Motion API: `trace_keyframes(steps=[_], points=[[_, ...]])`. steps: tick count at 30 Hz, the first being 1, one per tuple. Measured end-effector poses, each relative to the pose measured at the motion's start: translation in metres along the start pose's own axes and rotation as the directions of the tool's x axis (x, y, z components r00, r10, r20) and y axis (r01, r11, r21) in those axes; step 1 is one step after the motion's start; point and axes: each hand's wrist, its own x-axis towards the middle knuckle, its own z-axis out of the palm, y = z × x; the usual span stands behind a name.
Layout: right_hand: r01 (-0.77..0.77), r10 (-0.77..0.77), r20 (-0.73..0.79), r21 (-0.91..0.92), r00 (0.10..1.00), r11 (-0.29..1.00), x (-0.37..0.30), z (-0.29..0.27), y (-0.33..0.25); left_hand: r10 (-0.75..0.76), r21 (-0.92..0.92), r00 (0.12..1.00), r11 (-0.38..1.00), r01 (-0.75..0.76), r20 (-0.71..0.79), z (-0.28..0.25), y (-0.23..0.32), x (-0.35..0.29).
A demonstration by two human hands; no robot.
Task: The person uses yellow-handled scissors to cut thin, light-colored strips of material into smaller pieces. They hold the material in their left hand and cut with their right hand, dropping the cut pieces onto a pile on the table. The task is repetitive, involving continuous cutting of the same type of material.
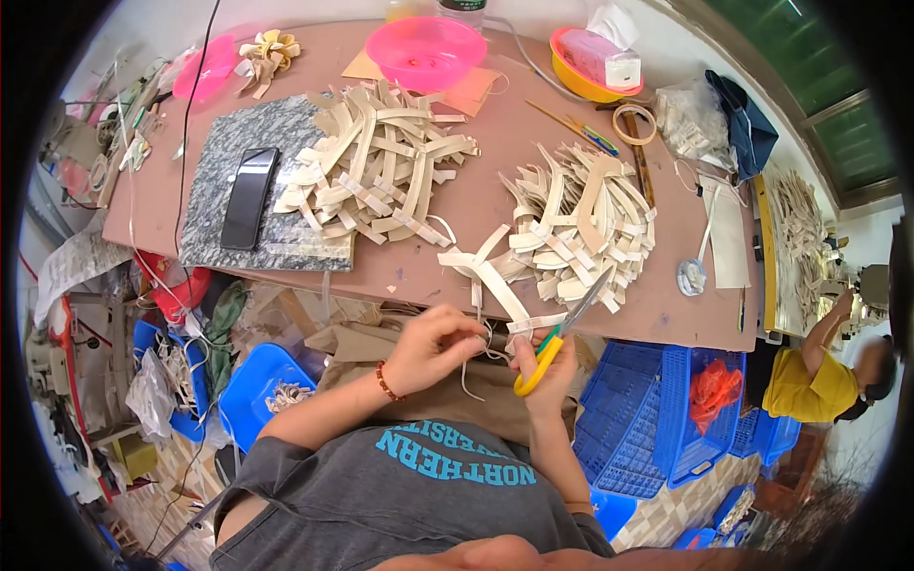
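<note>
My right hand (pixel 545 369) is closed around scissors (pixel 549 360) with yellow and green handles, their blades pointing up and to the right. Its thumb and fingertips also meet the end of a cream, branching strap piece (pixel 503 290) that lies over the table's front edge. My left hand (pixel 433 350), a beaded bracelet on its wrist, has its fingers pinched at a thin cream cord (pixel 466 381) that dangles below them. Beyond the hands are two heaps of similar pieces, a left pile (pixel 381 162) and a right pile (pixel 581 224), the latter just behind the scissor blades.
A black phone (pixel 250 200) rests on a grey stone slab (pixel 214 128). Farther back stand a pink bowl (pixel 426 52) and a yellow basin (pixel 571 81) holding a tissue pack. A tape roll (pixel 634 124) lies right. Blue crates (pixel 624 409) are below; a person in yellow (pixel 809 385) works at far right.
</note>
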Motion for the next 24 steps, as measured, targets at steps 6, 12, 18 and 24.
trace_keyframes(steps=[6, 12, 18, 24], points=[[-0.064, 0.05, 0.136, 0.102, 0.989, 0.993, -0.018, 0.005, -0.012, -0.047, -0.572, 0.993, 0.814, 0.098, 0.104, 0.021, -0.001, 0.013], [-0.312, 0.135, 0.505, 0.285, 0.852, 0.906, -0.027, -0.016, -0.008, -0.115, -0.656, 0.971, 0.753, -0.053, -0.21, 0.015, 0.02, 0.03], [-0.381, 0.205, 0.641, 0.148, 0.739, 0.912, -0.038, -0.01, -0.006, -0.231, -0.708, 0.939, 0.706, -0.019, -0.256, 0.015, 0.017, 0.033], [-0.367, 0.272, 0.642, 0.016, 0.717, 0.93, -0.034, -0.008, -0.014, -0.201, -0.658, 0.939, 0.752, -0.034, -0.278, 0.016, 0.021, 0.031]])
